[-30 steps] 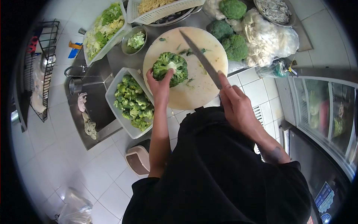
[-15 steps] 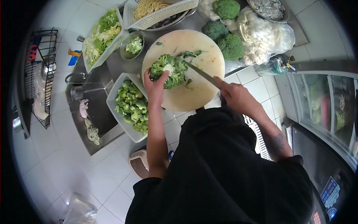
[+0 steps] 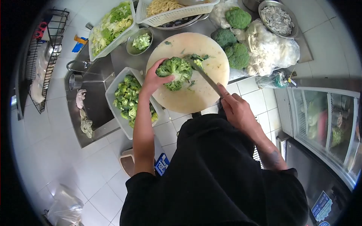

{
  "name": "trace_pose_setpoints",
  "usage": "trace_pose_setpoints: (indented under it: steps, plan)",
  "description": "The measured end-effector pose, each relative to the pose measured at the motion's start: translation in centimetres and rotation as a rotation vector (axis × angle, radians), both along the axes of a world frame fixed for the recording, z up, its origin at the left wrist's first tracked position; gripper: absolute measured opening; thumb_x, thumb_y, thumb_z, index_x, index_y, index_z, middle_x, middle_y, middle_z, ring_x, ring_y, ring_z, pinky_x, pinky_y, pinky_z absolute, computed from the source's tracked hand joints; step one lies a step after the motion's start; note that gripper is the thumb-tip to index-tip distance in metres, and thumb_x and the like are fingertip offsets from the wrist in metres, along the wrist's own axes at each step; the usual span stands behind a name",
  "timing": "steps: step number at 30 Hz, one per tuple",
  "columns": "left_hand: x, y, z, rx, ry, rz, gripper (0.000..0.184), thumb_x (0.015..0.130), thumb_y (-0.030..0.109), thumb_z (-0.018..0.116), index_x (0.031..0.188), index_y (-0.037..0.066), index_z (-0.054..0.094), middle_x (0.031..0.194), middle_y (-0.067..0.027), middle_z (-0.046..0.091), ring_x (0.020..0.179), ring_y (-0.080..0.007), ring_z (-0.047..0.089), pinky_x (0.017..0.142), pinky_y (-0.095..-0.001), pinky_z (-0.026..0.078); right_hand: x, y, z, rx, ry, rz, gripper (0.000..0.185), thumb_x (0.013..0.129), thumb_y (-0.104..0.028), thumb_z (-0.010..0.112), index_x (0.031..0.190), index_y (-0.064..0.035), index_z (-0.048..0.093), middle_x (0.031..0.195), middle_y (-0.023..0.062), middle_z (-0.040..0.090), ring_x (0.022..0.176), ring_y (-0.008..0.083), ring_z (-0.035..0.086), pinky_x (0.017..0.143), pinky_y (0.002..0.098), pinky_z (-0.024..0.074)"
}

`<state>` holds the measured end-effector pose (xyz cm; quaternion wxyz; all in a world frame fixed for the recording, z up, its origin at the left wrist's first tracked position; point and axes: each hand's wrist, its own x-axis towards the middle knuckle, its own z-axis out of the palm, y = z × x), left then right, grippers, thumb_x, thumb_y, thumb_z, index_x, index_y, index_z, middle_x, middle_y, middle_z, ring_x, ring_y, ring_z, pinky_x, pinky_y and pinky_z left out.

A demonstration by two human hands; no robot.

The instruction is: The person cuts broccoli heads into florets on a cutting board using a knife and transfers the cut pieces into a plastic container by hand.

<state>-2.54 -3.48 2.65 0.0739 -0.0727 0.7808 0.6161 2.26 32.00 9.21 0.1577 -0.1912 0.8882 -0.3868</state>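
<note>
My left hand (image 3: pixel 154 80) is closed around the left side of a broccoli head (image 3: pixel 177 69), its pale cut stem facing up toward me. The broccoli is on a round cutting board (image 3: pixel 203 100). In my right hand (image 3: pixel 236 109) is a knife (image 3: pixel 207 78), its blade slanting up and left over the board, with the tip close to the broccoli's right side. Dark green leaf scraps (image 3: pixel 200 57) lie beyond the blade. Left of the board, a white tub (image 3: pixel 113 107) holds cut broccoli florets (image 3: pixel 132 94).
Whole broccoli heads (image 3: pixel 238 55) and bagged cauliflower (image 3: pixel 260 49) stand right of the board. At the back are a noodle basket (image 3: pixel 177 18), a bowl of chopped greens (image 3: pixel 141 42) and a lettuce tub (image 3: pixel 113 45). A sink (image 3: pixel 94 98) is left; a glass-door fridge (image 3: pixel 324 128), right.
The broccoli has turned, so more of its cut underside shows. My left hand has shifted with it, and the whole view has moved slightly. The knife stays in my right hand.
</note>
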Motion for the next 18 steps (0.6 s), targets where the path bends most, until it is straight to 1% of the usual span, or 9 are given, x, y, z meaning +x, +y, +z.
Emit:
trace_pose_setpoints:
  steps: [2, 4, 6, 7, 10, 12, 13, 14, 18]
  plan:
    - [-0.2, -0.3, -0.4, 0.01, -0.006, -0.008, 0.077, 0.073, 0.007, 0.088, 0.141, 0.003, 0.055, 0.129, -0.0061, 0.064, 0.118, -0.0162, 0.06, 0.106, -0.0319, 0.046, 0.2, -0.4, 0.6, -0.079, 0.057, -0.023, 0.058, 0.099, -0.012, 0.058, 0.155, -0.0227, 0.044, 0.08, 0.0197, 0.06, 0.068, 0.0406, 0.065, 0.065, 0.0517, 0.0545]
    - [-0.3, -0.5, -0.6, 0.017, -0.014, -0.025, 0.077, 0.073, 0.007, 0.089, 0.142, 0.003, 0.055, 0.129, -0.0058, 0.065, 0.117, -0.0158, 0.06, 0.106, -0.0318, 0.046, 0.5, -1.1, 0.8, -0.222, 0.106, -0.138, 0.057, 0.099, -0.012, 0.058, 0.154, -0.0217, 0.045, 0.081, 0.0192, 0.06, 0.069, 0.0408, 0.065, 0.065, 0.0514, 0.0549]
    - [-0.4, -0.5, -0.7, 0.04, -0.02, -0.027, 0.076, 0.073, 0.007, 0.088, 0.141, 0.003, 0.055, 0.128, -0.0052, 0.065, 0.116, -0.0153, 0.06, 0.105, -0.0312, 0.046, 1.2, -1.8, -2.7, -0.286, 0.156, -0.057, 0.058, 0.099, -0.011, 0.057, 0.155, -0.0212, 0.043, 0.084, 0.0201, 0.062, 0.072, 0.0417, 0.067, 0.067, 0.0512, 0.056]
    - [-0.2, -0.3, -0.5, 0.043, -0.019, -0.029, 0.076, 0.073, 0.007, 0.088, 0.141, 0.003, 0.055, 0.128, -0.0052, 0.065, 0.116, -0.0153, 0.06, 0.105, -0.0312, 0.046, 1.3, -1.9, -4.0, -0.045, 0.006, 0.048, 0.06, 0.099, -0.01, 0.056, 0.156, -0.0209, 0.041, 0.089, 0.0226, 0.064, 0.076, 0.0434, 0.068, 0.069, 0.0518, 0.057]
    - [-0.9, -0.2, 0.3, -0.096, 0.005, -0.015, 0.076, 0.072, 0.006, 0.088, 0.14, 0.003, 0.056, 0.127, -0.0046, 0.065, 0.116, -0.015, 0.06, 0.104, -0.0307, 0.046, 1.9, -2.1, -4.9, 0.004, -0.02, 0.086, 0.06, 0.099, -0.01, 0.055, 0.156, -0.0213, 0.039, 0.092, 0.026, 0.065, 0.077, 0.0459, 0.068, 0.07, 0.0545, 0.0568]
    - [-0.1, -0.1, 0.3, 0.014, -0.031, -0.023, 0.076, 0.072, 0.006, 0.089, 0.14, 0.003, 0.055, 0.127, -0.0043, 0.065, 0.116, -0.0147, 0.06, 0.104, -0.0304, 0.046, 2.4, -2.0, -4.4, -0.041, -0.021, 0.083, 0.06, 0.099, -0.011, 0.054, 0.156, -0.0219, 0.039, 0.092, 0.0282, 0.065, 0.075, 0.0484, 0.067, 0.07, 0.0569, 0.0559]
    - [-0.3, -0.1, 0.3, 0.06, -0.027, -0.034, 0.076, 0.073, 0.007, 0.088, 0.141, 0.001, 0.055, 0.127, -0.004, 0.065, 0.116, -0.0141, 0.06, 0.103, -0.0303, 0.047, 1.8, -2.1, -3.9, 0.016, -0.067, 0.096, 0.06, 0.099, -0.011, 0.053, 0.157, -0.0217, 0.039, 0.092, 0.0286, 0.065, 0.075, 0.049, 0.067, 0.07, 0.0575, 0.0555]
    - [-1.0, -0.3, 0.1, 0.058, -0.016, -0.036, 0.076, 0.073, 0.007, 0.088, 0.141, 0.001, 0.055, 0.127, -0.004, 0.065, 0.116, -0.0141, 0.06, 0.103, -0.0303, 0.047, 1.0, -2.2, -3.5, 0.073, -0.104, 0.109, 0.06, 0.1, -0.012, 0.053, 0.157, -0.0214, 0.038, 0.092, 0.0289, 0.065, 0.074, 0.0497, 0.067, 0.07, 0.0582, 0.0552]
    - [-0.6, -0.6, -0.4, 0.068, -0.053, -0.02, 0.075, 0.074, 0.006, 0.088, 0.141, 0.0, 0.054, 0.126, -0.0047, 0.065, 0.115, -0.0142, 0.06, 0.103, -0.0303, 0.047, 0.8, -2.5, -3.1, 0.038, -0.031, 0.115, 0.061, 0.099, -0.011, 0.052, 0.157, -0.0203, 0.037, 0.091, 0.0301, 0.064, 0.075, 0.0495, 0.067, 0.07, 0.0585, 0.055]
